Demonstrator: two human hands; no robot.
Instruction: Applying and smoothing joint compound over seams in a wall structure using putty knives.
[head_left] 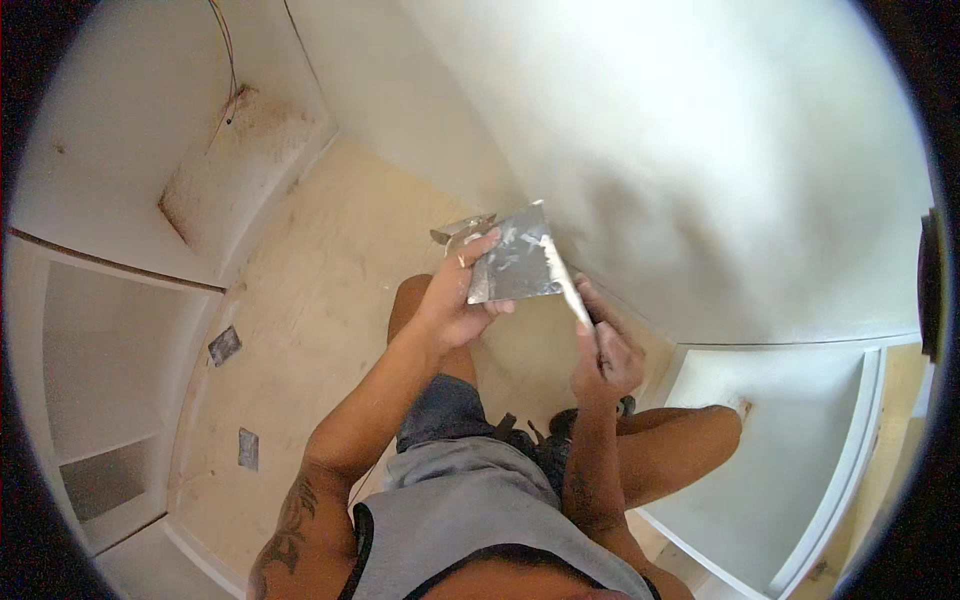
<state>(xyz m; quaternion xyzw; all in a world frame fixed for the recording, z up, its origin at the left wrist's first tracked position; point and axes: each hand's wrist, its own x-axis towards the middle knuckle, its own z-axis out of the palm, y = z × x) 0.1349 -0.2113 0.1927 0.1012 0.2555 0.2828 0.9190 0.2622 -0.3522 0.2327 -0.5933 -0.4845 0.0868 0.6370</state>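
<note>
My left hand (455, 300) is closed on a square, flat metal plate (518, 262) smeared with white paste, its thumb on the upper face and fingers beneath. A shiny, crumpled-looking metallic piece (462, 230) shows just beyond that hand; I cannot tell what it is. My right hand (612, 355) grips a thin putty knife (575, 303), seen almost edge-on. White paste (553, 262) lies where the knife meets the plate's right edge. Part of the knife's handle is hidden by the fingers.
A large white wall panel (720, 150) rises ahead and to the right. White cabinet frames stand left (110, 350) and right (780, 440). Two grey square pads (225, 346) lie on the dusty beige floor (320, 250). Thin wires (228, 60) hang at the upper left.
</note>
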